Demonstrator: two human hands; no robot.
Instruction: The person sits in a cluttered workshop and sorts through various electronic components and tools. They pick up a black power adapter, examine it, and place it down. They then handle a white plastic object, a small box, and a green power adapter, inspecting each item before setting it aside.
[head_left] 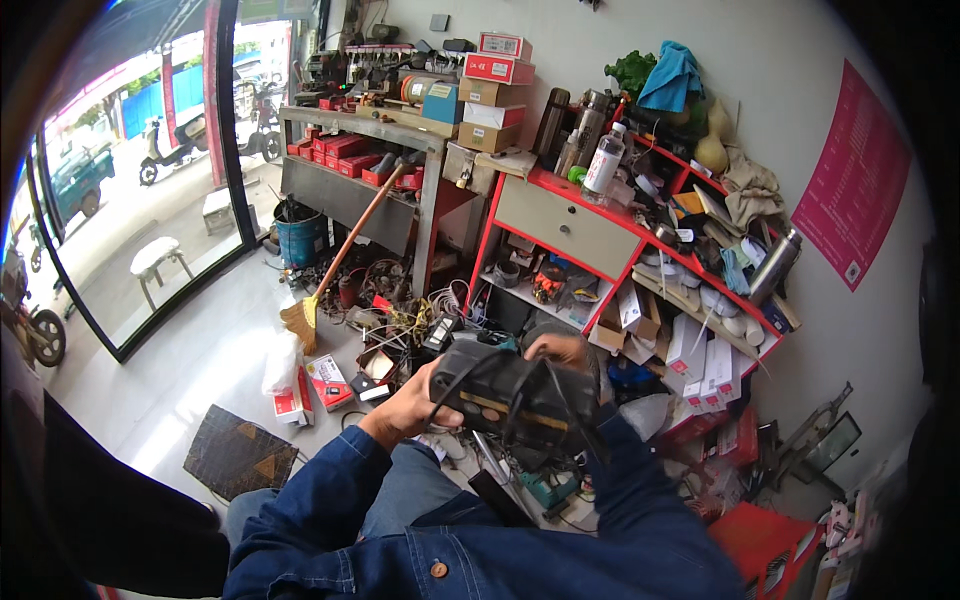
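Above my lap I hold a bulky black box-shaped device [475,385] with black cables looped around and hanging over it; its exact kind is not clear. My left hand [408,408] grips its left end, thumb along the near side and fingers partly behind it. My right hand [562,350] curls over the far right top edge, its fingers partly hidden by the device and cables. Below the device, a teal power tool [548,490] lies among clutter on the floor.
A straw broom [303,318] leans on the metal workbench [430,150]. Red-and-white boxes [328,380] and a dark mat [240,452] lie to the left. Tangled wires and parts cover the floor ahead. A crowded red-edged cabinet [560,228] stands against the wall.
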